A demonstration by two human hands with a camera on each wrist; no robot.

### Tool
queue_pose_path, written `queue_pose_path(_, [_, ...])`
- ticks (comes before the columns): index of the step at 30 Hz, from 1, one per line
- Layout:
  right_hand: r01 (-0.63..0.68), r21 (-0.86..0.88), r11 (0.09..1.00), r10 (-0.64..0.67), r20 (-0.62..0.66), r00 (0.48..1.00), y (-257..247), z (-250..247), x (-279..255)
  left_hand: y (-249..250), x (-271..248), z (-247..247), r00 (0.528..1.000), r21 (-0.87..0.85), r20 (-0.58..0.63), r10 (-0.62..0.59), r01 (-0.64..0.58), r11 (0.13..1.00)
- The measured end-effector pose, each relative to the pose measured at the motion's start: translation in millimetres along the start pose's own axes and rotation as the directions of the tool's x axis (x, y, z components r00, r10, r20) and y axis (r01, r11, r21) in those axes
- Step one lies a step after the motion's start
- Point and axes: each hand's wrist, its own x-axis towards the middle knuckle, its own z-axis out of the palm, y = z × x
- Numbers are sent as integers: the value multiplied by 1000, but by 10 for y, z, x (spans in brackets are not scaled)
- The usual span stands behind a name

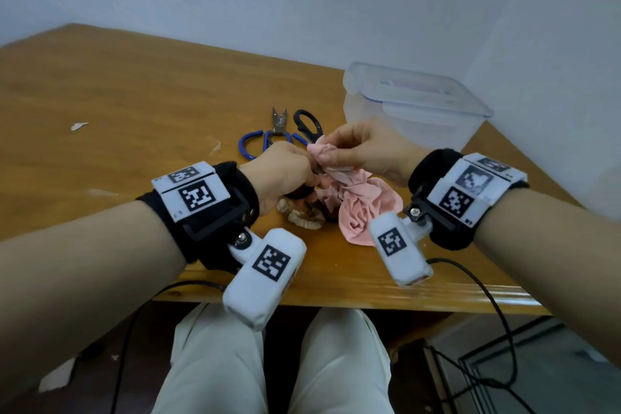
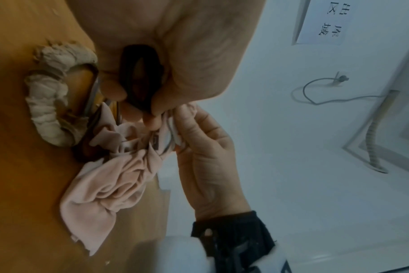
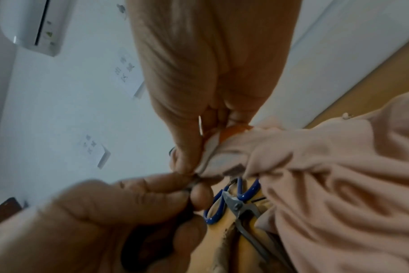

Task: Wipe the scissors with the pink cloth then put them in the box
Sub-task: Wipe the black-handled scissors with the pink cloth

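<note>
Left hand (image 1: 284, 168) clenched round the black handle (image 2: 138, 77) of a pair of scissors, fingers curled through the loop; blades hidden inside the pink cloth (image 1: 363, 202); right hand (image 1: 363, 148) pinches a fold of that cloth over the blades, just above the tabletop (image 1: 134, 104); the rest of the cloth trails onto the wood near the front edge; blue-handled scissors (image 1: 265, 138) and black-handled scissors (image 1: 307, 124) lie flat just beyond the hands; scissors with beige wrapped handles (image 2: 49, 103) lie under the left hand; the clear plastic box (image 1: 413, 104), lid on, stands at the far right, apart from both hands.
</note>
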Motion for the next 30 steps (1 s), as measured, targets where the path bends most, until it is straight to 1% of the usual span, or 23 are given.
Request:
queue_pose_path(2, [2, -53, 999, -6, -73, 997, 6, 24, 41, 26, -9, 14, 1000, -10, 8, 14, -14, 1000])
queue_pose_path(4, [-18, 14, 1000, 20, -152, 988, 31, 52, 73, 38, -15, 26, 1000, -18, 13, 20, -20, 1000])
queue_pose_path(6, [-20, 99, 995, 40, -197, 980, 60, 76, 89, 31, -5, 42, 1000, -9, 9, 20, -20, 1000])
queue_pose_path(10, [23, 126, 992, 6, -225, 974, 94, 96, 101, 15, 12, 60, 1000, -12, 11, 16, -15, 1000])
queue_pose_path(12, [33, 108, 994, -10, -205, 979, 82, 67, 101, 18, 12, 52, 1000, -18, 23, 9, -9, 1000])
queue_pose_path(16, [59, 9, 998, -57, -118, 991, 28, -14, 91, 37, 2, 5, 998, -12, 66, 6, -6, 1000])
queue_pose_path(21, [97, -129, 987, -95, 22, 995, 10, -59, 80, 37, -19, -43, 992, 71, 122, -30, 22, 997])
queue_pose_path(23, [122, -219, 968, -112, 58, 992, -7, -59, 87, 39, -29, -40, 992, 71, 115, -51, 43, 997])
queue_pose_path(24, [139, -303, 943, -124, 71, 990, -16, -60, 94, 32, -36, -41, 992, 71, 109, -60, 52, 996])
queue_pose_path(25, [157, -420, 894, -139, 73, 988, -18, -68, 97, 20, -36, -43, 992, 69, 105, -68, 61, 996])
queue_pose_path(26, [170, -537, 826, -165, 57, 985, -8, -83, 96, 5, -35, -46, 992, 62, 102, -77, 71, 996])
queue_pose_path(27, [164, -612, 774, -194, 17, 981, 22, -108, 98, -10, -34, -53, 991, 44, 102, -84, 80, 996])
queue_pose_path(28, [137, -622, 771, -209, -43, 977, 52, -130, 92, -22, -30, -60, 991, 20, 100, -86, 85, 996])
queue_pose_path(30, [107, -516, 850, -215, -155, 964, 68, -127, 73, -27, -28, -81, 993, -40, 86, -82, 85, 996])
